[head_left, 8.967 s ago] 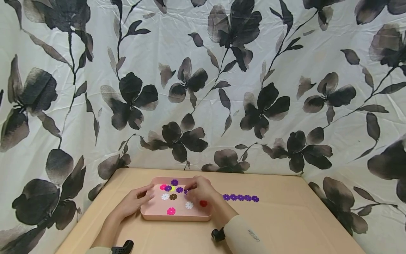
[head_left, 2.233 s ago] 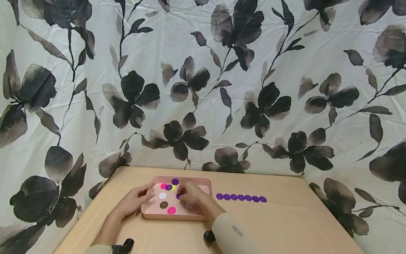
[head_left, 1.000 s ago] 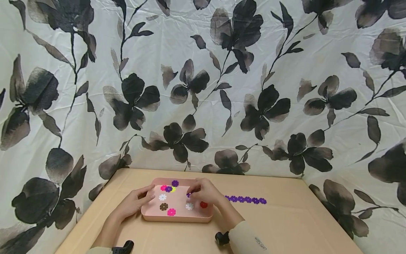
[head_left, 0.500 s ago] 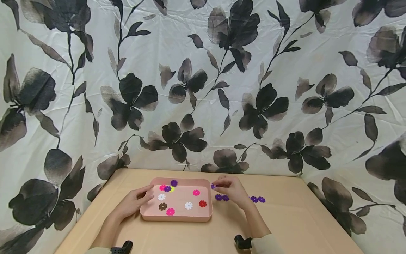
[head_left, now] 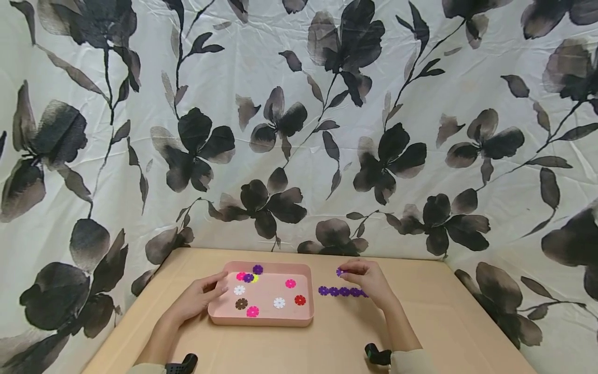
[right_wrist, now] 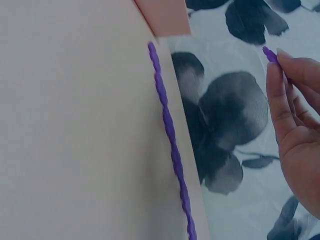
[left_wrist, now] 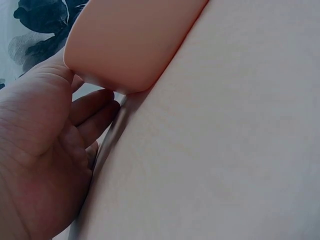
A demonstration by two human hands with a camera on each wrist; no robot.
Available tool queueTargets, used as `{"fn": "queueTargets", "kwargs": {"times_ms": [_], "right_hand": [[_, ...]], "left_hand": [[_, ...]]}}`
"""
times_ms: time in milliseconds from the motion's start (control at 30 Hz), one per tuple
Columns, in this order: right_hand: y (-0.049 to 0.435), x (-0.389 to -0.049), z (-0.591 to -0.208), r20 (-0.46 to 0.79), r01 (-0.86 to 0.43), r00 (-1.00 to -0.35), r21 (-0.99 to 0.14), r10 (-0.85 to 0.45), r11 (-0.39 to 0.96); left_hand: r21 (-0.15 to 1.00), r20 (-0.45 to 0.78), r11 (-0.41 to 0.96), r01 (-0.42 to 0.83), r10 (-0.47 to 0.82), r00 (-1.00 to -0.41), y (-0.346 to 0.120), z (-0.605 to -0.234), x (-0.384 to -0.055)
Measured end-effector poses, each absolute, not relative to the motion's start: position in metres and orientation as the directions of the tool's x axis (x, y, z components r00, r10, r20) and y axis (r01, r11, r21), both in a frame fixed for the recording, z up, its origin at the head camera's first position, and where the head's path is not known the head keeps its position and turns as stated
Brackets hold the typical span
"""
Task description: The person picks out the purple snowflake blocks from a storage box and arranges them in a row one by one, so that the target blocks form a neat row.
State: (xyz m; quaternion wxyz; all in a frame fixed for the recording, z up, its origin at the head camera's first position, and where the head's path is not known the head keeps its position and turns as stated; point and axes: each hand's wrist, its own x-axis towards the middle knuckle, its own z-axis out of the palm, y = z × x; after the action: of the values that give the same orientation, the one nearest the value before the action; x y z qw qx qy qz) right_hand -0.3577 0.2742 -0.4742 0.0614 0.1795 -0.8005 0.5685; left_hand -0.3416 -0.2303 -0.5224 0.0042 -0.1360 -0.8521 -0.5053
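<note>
Raised above the table, my right hand (head_left: 369, 280) pinches a purple flower-shaped piece (head_left: 339, 272) between thumb and fingertips; the right wrist view shows this piece (right_wrist: 270, 54) edge-on. Below it runs a straight row of joined purple flower pieces (head_left: 344, 292), its right end hidden behind the hand. My left hand (head_left: 201, 296) holds the left side of a pink tray (head_left: 261, 321), with the thumb at the rim and the fingers along the outer wall (left_wrist: 125, 45). Inside the tray lie two purple pieces, one of them (head_left: 258, 269) near the far wall.
Other flower pieces lie in the tray: white (head_left: 279, 303), brown (head_left: 241, 304), red (head_left: 300, 299), and pink (head_left: 253, 311), with a yellow one partly covered. The beige tabletop (head_left: 448, 322) ends at a floral cloth (head_left: 336, 156) behind.
My right hand has lifted a purple piece from the tray and carried it right, over the row. Earlier, the row grew longer at both ends. The left hand has stayed at the tray.
</note>
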Motion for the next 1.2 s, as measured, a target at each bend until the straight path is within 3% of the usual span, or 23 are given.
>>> {"fn": "queueTargets", "kwargs": {"times_ms": [433,700,967,1200], "right_hand": [[0.325,-0.359,-0.477,0.229,-0.225,-0.973,-0.919,-0.027,0.325],[0.359,-0.357,-0.484,0.261,-0.212,-0.963,-0.895,0.074,0.392],[0.382,-0.347,-0.483,0.231,-0.168,-0.967,-0.89,0.103,0.424],[0.391,-0.34,-0.489,0.168,-0.075,-0.978,-0.833,0.122,0.549]], "left_hand": [[0.862,0.132,0.457,0.222,0.22,-0.967,-0.229,-0.52,-0.34],[0.863,0.14,0.45,0.229,0.221,-0.965,-0.23,-0.523,-0.341],[0.862,0.146,0.449,0.234,0.222,-0.964,-0.231,-0.524,-0.343],[0.861,0.149,0.449,0.239,0.226,-0.963,-0.231,-0.524,-0.343]]}}
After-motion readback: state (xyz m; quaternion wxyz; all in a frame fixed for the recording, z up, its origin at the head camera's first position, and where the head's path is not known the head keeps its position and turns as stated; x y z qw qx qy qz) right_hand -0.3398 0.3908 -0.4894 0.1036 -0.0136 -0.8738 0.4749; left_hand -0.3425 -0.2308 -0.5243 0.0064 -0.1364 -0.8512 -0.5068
